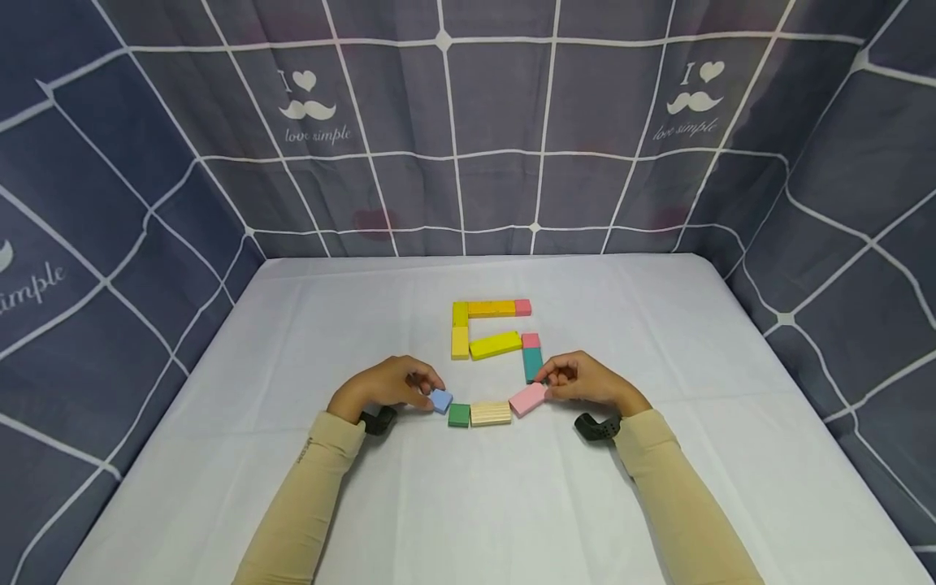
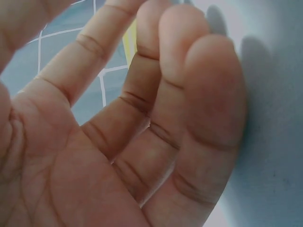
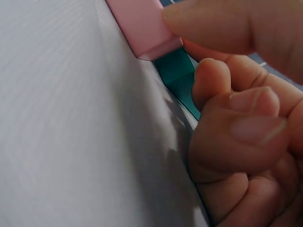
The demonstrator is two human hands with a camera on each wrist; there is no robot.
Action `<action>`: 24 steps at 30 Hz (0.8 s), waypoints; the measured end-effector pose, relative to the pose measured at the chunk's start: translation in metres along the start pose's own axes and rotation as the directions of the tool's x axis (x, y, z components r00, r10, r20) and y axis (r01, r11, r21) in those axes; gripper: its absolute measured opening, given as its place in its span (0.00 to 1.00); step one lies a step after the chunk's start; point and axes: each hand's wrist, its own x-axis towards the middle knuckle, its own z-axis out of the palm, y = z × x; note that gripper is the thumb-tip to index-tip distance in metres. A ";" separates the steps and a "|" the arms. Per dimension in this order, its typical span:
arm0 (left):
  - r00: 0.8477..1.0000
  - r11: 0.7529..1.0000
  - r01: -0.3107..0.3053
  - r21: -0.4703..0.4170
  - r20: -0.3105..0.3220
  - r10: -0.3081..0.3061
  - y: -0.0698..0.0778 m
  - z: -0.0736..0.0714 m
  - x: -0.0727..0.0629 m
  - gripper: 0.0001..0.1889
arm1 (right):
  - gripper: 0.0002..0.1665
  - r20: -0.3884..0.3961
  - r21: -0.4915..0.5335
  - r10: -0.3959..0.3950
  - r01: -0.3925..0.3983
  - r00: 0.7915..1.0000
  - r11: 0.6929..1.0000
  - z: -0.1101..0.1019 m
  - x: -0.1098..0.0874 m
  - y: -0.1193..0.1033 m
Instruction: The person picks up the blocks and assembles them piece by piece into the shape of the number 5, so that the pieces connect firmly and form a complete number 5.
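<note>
My left hand (image 1: 393, 382) pinches a small blue block (image 1: 441, 400) between thumb and index finger, just left of a green block (image 1: 458, 415). In the left wrist view its other fingers (image 2: 213, 94) curl loosely near the white cloth, and the blue block is hidden. My right hand (image 1: 588, 380) holds a pink block (image 1: 527, 399) by its right side, thumb against it and lower fingers curled in. The pink block lies tilted between a striped wooden block (image 1: 491, 413) and a teal block (image 1: 533, 366); the right wrist view shows the teal block (image 3: 177, 75) right behind it.
Farther back, a yellow-orange bar (image 1: 491, 309) ends in a small pink block (image 1: 522, 307). Yellow blocks (image 1: 460, 341) run down its left side, and a slanted yellow-green block (image 1: 496, 345) reaches another pink block (image 1: 530, 340). Grey gridded curtains (image 1: 497, 195) surround the white-covered table (image 1: 351, 317).
</note>
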 end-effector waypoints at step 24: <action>1.000 0.999 -0.030 0.036 0.002 0.030 -0.001 0.003 0.003 0.12 | 0.15 0.010 0.004 -0.029 0.029 1.000 1.000 -0.001 0.001 0.001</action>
